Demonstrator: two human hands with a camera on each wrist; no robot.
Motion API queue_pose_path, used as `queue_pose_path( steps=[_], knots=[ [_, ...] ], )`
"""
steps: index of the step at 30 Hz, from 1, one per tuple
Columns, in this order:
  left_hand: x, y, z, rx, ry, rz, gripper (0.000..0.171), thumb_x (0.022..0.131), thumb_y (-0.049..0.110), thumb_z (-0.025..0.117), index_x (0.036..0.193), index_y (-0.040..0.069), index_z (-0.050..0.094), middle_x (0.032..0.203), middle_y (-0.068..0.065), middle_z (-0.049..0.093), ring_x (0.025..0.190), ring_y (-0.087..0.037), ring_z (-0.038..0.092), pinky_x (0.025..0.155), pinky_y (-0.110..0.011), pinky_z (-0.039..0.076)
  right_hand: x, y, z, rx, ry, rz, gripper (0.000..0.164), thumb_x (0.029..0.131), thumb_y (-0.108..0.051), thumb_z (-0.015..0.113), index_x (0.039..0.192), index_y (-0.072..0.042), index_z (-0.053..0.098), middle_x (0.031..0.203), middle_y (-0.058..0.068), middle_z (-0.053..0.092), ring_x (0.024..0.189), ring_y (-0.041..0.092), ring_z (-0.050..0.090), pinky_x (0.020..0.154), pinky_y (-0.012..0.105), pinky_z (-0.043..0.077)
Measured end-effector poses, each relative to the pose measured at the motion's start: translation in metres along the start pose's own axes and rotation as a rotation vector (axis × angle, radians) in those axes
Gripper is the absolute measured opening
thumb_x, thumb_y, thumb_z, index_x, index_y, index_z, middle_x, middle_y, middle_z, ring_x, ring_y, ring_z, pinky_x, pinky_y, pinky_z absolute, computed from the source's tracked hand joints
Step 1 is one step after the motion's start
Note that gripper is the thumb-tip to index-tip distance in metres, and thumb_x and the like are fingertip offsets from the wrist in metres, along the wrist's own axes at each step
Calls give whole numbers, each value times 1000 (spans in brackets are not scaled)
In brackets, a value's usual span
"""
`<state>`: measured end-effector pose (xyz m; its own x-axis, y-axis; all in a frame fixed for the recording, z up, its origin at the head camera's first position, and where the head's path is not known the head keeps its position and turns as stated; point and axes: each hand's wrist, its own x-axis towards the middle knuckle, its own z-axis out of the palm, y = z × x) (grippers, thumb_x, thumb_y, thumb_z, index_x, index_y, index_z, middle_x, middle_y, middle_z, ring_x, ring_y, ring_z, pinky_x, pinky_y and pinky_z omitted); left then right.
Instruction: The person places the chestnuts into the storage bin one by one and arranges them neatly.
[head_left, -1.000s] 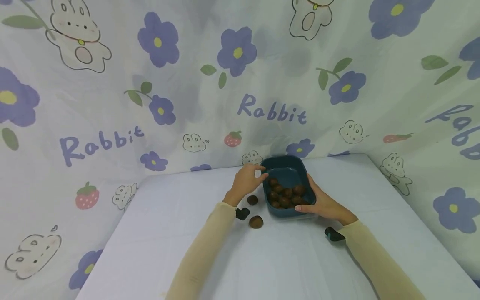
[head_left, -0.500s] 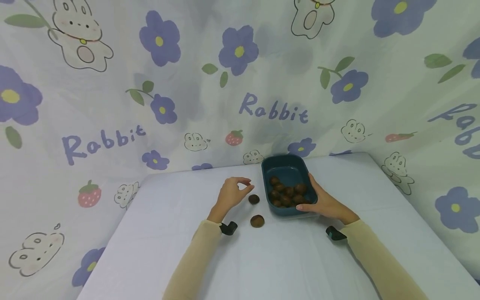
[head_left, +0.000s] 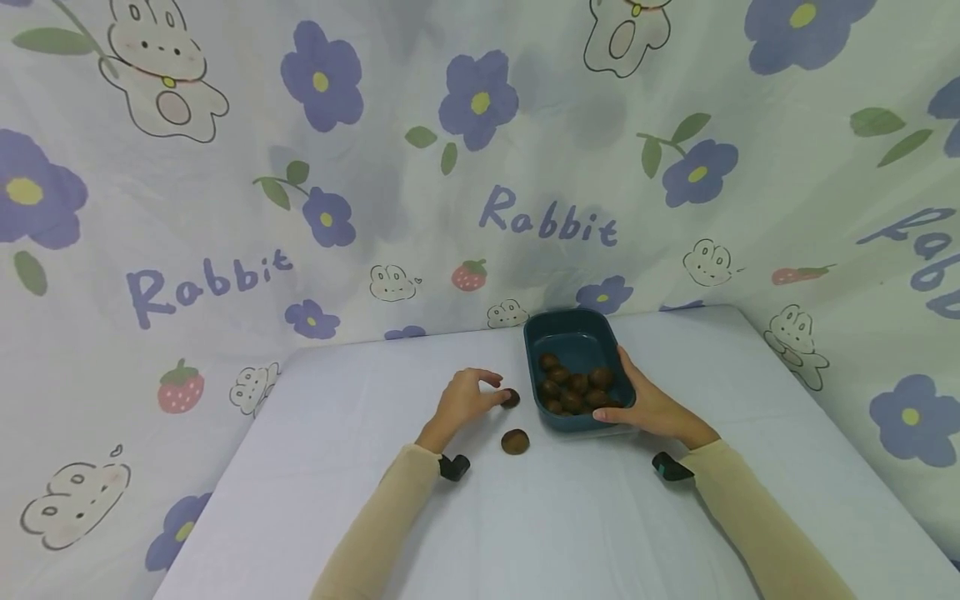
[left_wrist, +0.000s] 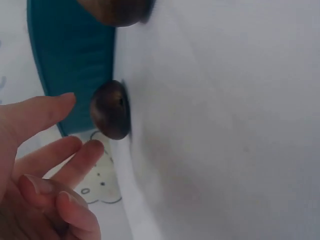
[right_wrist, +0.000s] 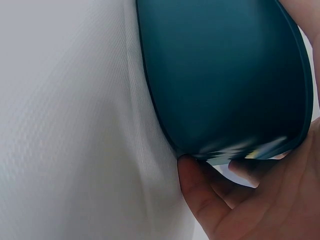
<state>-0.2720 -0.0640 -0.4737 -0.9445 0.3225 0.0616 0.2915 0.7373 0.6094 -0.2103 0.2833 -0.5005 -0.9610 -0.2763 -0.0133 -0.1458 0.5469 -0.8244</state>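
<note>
A dark teal box (head_left: 572, 346) stands at the back of the table, with several brown chestnuts (head_left: 577, 384) gathered in its near half. My right hand (head_left: 654, 412) grips its near right corner, thumb over the rim; in the right wrist view, fingers (right_wrist: 202, 192) bend under the box's edge. Left of the box, my left hand (head_left: 462, 402) reaches toward a loose chestnut (head_left: 512, 398), thumb and fingers spread. The left wrist view shows a gap between this hand (left_wrist: 45, 160) and the chestnut (left_wrist: 111, 111). Another chestnut (head_left: 515, 442) lies nearer to me.
A white cloth covers the table (head_left: 570, 517). Right behind the box hangs a curtain (head_left: 420, 192) printed with rabbits, flowers and strawberries. A black wrist device (head_left: 454, 467) sits below my left hand, another device (head_left: 671, 467) below my right.
My left hand has drawn back leftward from the box's left rim, then moved down beside the loose chestnut. The right hand keeps its grip, and the box stays in place.
</note>
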Motion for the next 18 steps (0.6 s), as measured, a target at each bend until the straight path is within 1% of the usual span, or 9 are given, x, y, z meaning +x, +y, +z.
queue_pose_path(
  steps=[2, 5, 11, 15, 18],
  knots=[
    [-1, 0, 3, 16, -10, -22, 36, 90, 33, 80, 116, 9, 78, 129, -12, 73, 134, -37, 58, 113, -56, 45, 0, 0, 0, 1, -1, -1, 129, 86, -50, 80, 164, -26, -21, 175, 12, -13, 160, 49, -1, 119, 78, 13],
    [-2, 1, 5, 30, -17, -36, 37, 88, 31, 82, 116, 8, 78, 126, -11, 74, 133, -36, 59, 112, -56, 46, 0, 1, 0, 5, -4, 3, 130, 86, -50, 80, 163, -26, -21, 175, 13, -13, 160, 49, -1, 119, 78, 13],
    [-3, 2, 7, 75, -18, -10, 38, 85, 29, 85, 116, 9, 78, 120, -7, 77, 129, -33, 63, 106, -52, 51, 0, 0, 0, 9, -6, 14, 130, 86, -51, 80, 163, -27, -21, 175, 13, -13, 160, 49, -1, 119, 78, 13],
    [-2, 4, 8, 105, -32, -10, 40, 83, 27, 87, 117, 9, 78, 119, -7, 77, 126, -33, 65, 104, -53, 52, -1, 0, 0, 6, -5, 11, 130, 86, -50, 80, 163, -27, -21, 175, 12, -13, 160, 49, -1, 119, 78, 13],
    [-1, 4, 9, 140, -40, 8, 40, 83, 25, 87, 118, 8, 77, 119, -7, 77, 123, -32, 66, 102, -53, 53, -1, 0, 0, 0, -2, 6, 130, 86, -49, 81, 164, -27, -21, 175, 12, -13, 160, 49, -1, 119, 78, 13]
  ],
)
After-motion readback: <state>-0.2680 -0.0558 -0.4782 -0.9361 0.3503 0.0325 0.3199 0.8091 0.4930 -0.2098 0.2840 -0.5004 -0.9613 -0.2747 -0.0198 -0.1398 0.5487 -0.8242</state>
